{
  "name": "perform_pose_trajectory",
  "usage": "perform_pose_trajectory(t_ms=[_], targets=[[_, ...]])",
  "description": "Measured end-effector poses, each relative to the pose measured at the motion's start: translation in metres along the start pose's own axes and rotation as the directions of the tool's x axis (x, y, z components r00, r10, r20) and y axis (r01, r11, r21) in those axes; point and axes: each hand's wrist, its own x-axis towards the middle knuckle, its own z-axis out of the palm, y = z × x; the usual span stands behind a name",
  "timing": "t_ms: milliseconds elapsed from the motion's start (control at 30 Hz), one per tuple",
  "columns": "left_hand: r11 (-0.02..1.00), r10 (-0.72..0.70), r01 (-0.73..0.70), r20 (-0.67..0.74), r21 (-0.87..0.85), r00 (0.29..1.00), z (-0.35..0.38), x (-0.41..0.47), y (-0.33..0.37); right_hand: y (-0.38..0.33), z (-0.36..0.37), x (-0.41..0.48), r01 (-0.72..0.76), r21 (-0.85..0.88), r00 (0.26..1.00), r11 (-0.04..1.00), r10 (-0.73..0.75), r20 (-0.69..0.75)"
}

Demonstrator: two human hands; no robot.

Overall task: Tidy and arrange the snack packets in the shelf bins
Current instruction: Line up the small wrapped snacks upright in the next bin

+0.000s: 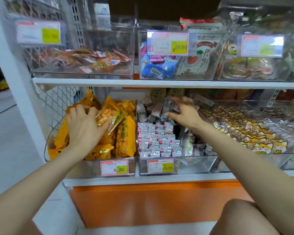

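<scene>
A: Which step is in hand?

B: Straightening the lower row, by the look of it. At far left the left hand (85,126) sits on the yellow packets (124,138) heaped in the left bin (92,168). Its fingers curl over the top one and the thumb presses its side, which reads as a grip.

A: How do those packets lie?

B: Untidily. They are glossy and crinkled, some upright, some leaning, one poking above the rim.

A: And further right?

B: The middle bin (193,163) holds white packets (156,143) in neat rows at the front. Behind them is a jumble of loose packets (153,109). The right hand (185,114) reaches there with fingers spread wide, holding nothing and just touching the jumble.

A: So the two hands work well apart?

B: Yes, one to each bin. The right bin (244,160), full of cat packets (255,134), is untouched.

A: What does the next move call for?

B: Probably setting the gripped yellow packet upright among the others, while the right hand gathers the jumble into rows. The film is slippery, so it needs a firm pinch.
</scene>
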Motion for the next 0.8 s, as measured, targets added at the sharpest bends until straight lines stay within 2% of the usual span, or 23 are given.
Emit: perform_pose_trajectory(t_ms=[100,200,267,367,433,567,700,800], targets=[[0.991,0.044,-0.041,-0.021,0.13,0.999,-0.002,0.0,0.007,-0.014,0.008,0.018,0.071,-0.133,0.986,0.989,-0.05,0.159],[0.99,0.067,-0.063,-0.029,0.126,0.997,0.0,0.001,0.014,-0.022,0.017,0.032,0.109,-0.334,0.961,0.936,-0.012,0.278],[0.989,0.122,-0.116,-0.056,0.095,0.991,0.001,0.003,0.019,-0.021,0.017,0.037,0.097,-0.398,0.958,0.912,0.022,0.284],[0.962,0.273,-0.272,-0.099,0.026,0.957,0.002,0.009,0.034,-0.017,0.014,0.034,0.089,-0.381,0.969,0.92,0.009,0.247],[0.923,0.381,-0.384,-0.074,-0.025,0.922,0.006,0.014,0.047,-0.011,0.009,0.029,0.102,-0.384,0.973,0.918,-0.012,0.231],[0.849,0.524,-0.498,0.154,-0.178,0.838,0.019,0.028,0.081,0.002,-0.007,0.014,0.132,-0.331,0.979,0.934,-0.071,0.189],[0.826,0.558,-0.533,0.398,-0.184,0.728,0.041,0.054,0.108,0.009,-0.018,-0.004,0.144,-0.244,0.977,0.959,-0.099,0.191],[0.795,0.579,-0.573,0.526,-0.198,0.623,0.064,0.077,0.119,0.018,-0.019,-0.015,0.123,-0.212,0.985,0.969,-0.093,0.145]])
